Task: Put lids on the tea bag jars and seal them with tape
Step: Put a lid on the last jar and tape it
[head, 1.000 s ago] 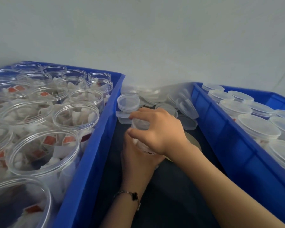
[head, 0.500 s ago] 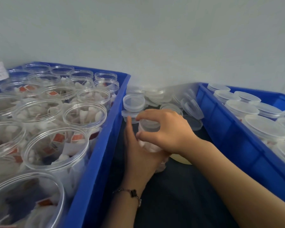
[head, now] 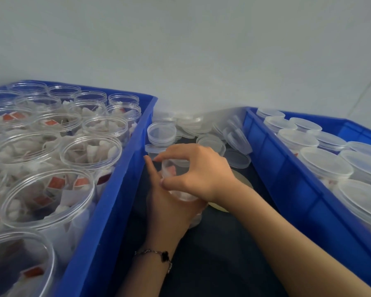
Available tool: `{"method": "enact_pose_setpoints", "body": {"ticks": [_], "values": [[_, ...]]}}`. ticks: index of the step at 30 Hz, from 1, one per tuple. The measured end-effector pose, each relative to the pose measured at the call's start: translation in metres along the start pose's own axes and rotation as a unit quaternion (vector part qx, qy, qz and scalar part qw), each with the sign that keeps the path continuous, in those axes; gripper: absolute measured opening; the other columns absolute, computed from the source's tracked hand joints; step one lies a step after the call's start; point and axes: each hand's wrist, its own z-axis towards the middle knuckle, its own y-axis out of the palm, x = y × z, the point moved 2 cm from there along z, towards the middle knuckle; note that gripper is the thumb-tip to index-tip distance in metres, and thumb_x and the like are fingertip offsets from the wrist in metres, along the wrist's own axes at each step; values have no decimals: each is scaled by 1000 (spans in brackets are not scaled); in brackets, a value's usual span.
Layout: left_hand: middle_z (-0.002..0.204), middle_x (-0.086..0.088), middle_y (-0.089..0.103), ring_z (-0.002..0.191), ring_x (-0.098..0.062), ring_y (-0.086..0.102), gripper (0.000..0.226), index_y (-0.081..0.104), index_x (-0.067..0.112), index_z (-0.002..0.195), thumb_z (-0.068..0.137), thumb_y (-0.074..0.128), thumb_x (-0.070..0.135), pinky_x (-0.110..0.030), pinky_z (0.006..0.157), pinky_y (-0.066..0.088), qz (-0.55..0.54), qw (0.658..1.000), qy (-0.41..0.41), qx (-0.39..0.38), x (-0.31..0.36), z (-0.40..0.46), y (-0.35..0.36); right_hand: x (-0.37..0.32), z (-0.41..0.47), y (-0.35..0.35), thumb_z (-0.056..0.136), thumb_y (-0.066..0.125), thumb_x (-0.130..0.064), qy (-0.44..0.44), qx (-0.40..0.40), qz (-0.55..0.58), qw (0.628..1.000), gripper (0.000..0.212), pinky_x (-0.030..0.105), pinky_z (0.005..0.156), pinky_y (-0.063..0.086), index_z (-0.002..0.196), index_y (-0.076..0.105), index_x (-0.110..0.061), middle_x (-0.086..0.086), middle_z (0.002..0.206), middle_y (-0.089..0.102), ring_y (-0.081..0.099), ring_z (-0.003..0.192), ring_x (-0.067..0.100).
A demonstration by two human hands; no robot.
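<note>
Head: jar (head: 176, 179) mostly hidden by right hand (head: 201, 170).

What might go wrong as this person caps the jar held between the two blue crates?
The right hand grips the lid on the jar with curled fingers while the left hand holds its side; a crooked lid could jam. The loose lids piled just behind could get knocked. The tape roll lies partly hidden under the right wrist, so reaching for it may be awkward.
</note>
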Motion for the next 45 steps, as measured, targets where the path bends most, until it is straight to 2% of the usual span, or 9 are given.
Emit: {"method": "enact_pose_setpoints", "body": {"ticks": [3,8,14,19,27,30,34,40,45], "values": [[122,23,38,102,18,38,116,17,25,148,47,52,69,9,78,16,5,1000,5,-24,10,3,-1,1,-1,2,67,64,-50,11,11,-3,1000,35,28,79,45,103,63,-51,-30,109,61,53,104,1],[86,26,37,83,4,44,92,46,19,127,44,57,58,8,65,29,35,997,-11,61,7,-6,-6,3,1,5,62,62,-52,34,27,-22,999,41,28,74,45,103,62,-52,-22,104,64,55,95,6],[93,11,47,88,-13,56,85,52,11,119,44,57,51,-2,61,31,30,997,-37,63,7,-6,-2,1,0,6,50,49,-56,50,69,-29,996,53,23,65,39,100,63,-49,-16,80,62,53,78,8],[101,-1,59,96,-23,58,72,51,7,119,55,53,41,-11,64,28,31,996,-39,70,12,-9,-6,-2,-3,10,61,64,-50,62,97,-24,993,40,22,61,36,100,65,-45,-16,67,50,47,73,8],[108,-2,58,103,-25,58,59,50,6,124,69,67,20,-3,67,29,-9,997,-22,74,16,-13,-11,-1,-4,11,66,66,-51,62,106,-35,992,39,28,69,43,104,65,-44,-14,95,65,57,90,10],[114,5,59,101,-17,60,78,47,18,127,58,79,32,-5,73,39,-64,995,-16,74,17,-16,-14,6,-12,13,80,56,-52,19,183,80,980,34,25,82,46,111,65,-41,-20,104,66,54,102,0],[128,-2,51,117,-19,53,110,42,15,131,38,81,59,-43,95,48,-75,992,1,102,21,-17,-21,57,-45,18,92,54,-33,147,311,259,903,34,26,84,50,123,47,-45,-27,107,59,55,102,-5],[139,-17,32,131,-32,31,122,32,1,138,43,65,69,-50,109,30,-56,991,15,117,21,-11,-21,107,-66,46,88,50,-57,170,27,-91,981,83,29,114,8,151,8,-23,-10,157,10,-2,145,9],[132,0,40,126,-23,36,110,39,12,134,44,72,65,-49,105,35,-89,992,-1,89,13,-11,-23,109,-59,43,91,45,-56,149,33,-161,975,62,27,114,14,141,37,-20,-6,142,40,31,133,11]]}}
